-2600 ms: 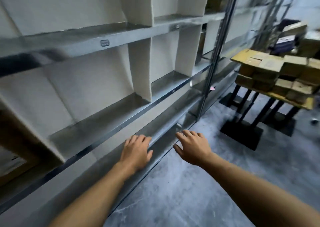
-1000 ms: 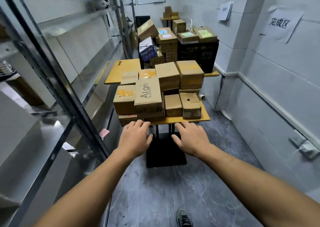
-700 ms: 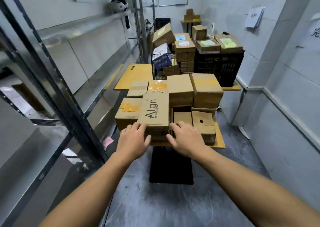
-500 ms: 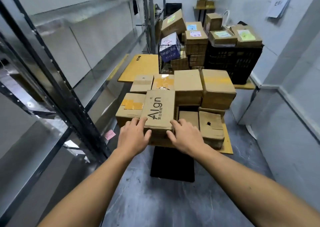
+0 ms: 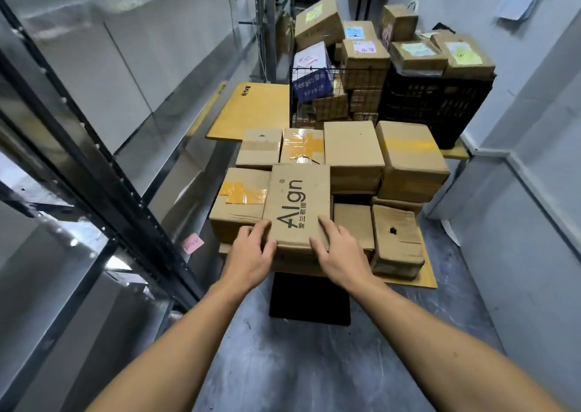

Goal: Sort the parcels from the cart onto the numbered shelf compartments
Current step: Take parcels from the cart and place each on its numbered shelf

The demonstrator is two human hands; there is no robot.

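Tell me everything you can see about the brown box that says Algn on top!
The flat brown cardboard box is a long rectangle with black "Algn" lettering and smaller characters printed along its top. It lies flat and closed on other brown cardboard parcels stacked on the yellow board, at the near edge. The left hand grips its near left corner, the right hand its near right corner.

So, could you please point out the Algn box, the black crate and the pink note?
Algn box [image 5: 298, 204]: head view, printed top face.
black crate [image 5: 440, 109]: head view, front lattice wall.
pink note [image 5: 192, 243]: head view, its middle.
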